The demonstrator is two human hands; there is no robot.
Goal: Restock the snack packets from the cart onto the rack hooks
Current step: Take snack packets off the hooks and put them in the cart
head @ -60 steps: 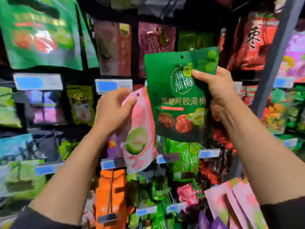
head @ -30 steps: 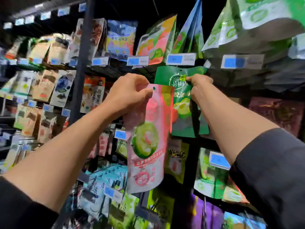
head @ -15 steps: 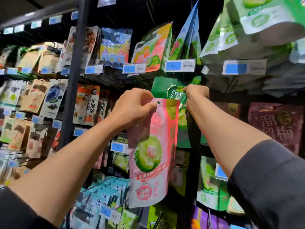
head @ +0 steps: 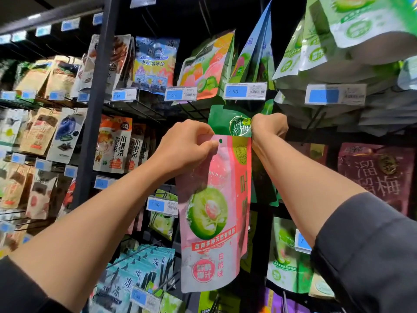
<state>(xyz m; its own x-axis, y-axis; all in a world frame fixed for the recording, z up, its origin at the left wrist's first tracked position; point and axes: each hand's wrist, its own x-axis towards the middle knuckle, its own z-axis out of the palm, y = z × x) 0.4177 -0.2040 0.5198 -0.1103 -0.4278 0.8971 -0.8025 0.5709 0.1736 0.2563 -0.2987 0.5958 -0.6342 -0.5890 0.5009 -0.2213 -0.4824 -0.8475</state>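
A pink snack packet is held up in the middle of the view, hanging upright with its hang hole near the top edge and a green fruit printed at its centre. Its upper left corner is pinched by the left hand, whose fingers are curled round the packet's top edge and whose thumb tip is pressed just beside the hole.

At about one o'clock from the pink packet, and partly hidden behind it, a green snack packet is seen raised against the rack. Its upper right edge is gripped by the right hand, the fingers being curled tightly over it. Whether the green packet's hole is on a hook cannot be told, as that part is covered. Both forearms are bare, with dark sleeves pushed back toward the elbows.

Directly above the green packet, at twelve o'clock, a blue-and-white price tag marked 7.90 is fixed to the shelf edge, with further tags in a row to either side. Pale green and white packets are hung at two o'clock, and a dark red packet is seen at three o'clock. At nine to ten o'clock, beyond a dark upright post, brown and orange packets are hung in rows. Light blue packets are seen at seven o'clock, low on the rack.
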